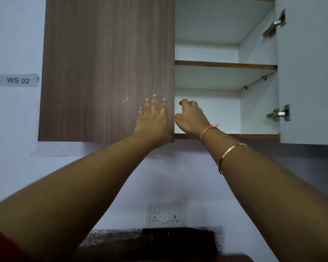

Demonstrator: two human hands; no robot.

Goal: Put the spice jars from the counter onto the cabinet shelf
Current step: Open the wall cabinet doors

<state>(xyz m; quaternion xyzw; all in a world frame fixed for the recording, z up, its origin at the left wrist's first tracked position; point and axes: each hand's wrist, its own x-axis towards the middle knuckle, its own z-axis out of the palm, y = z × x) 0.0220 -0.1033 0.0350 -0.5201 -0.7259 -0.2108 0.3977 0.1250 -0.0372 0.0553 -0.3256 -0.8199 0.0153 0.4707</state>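
Observation:
No spice jar shows in the head view. My left hand [151, 120] lies flat on the closed brown cabinet door [106, 72], fingers spread, close to its right edge. My right hand [192, 118] reaches into the lower compartment of the open cabinet, just above the bottom shelf [254, 136]. Its fingers are half curled, and only white back wall shows between thumb and forefinger. The far fingers are hidden behind the hand. The middle shelf [225, 64] above carries nothing that I can see.
The cabinet's right door [309, 72] stands swung open at the far right, hinges showing. A wall socket [167, 216] sits below the cabinet. A strip of dark counter [112, 237] with a dark brown board [178, 241] lies at the bottom. A "WS 02" label [17, 80] is on the left wall.

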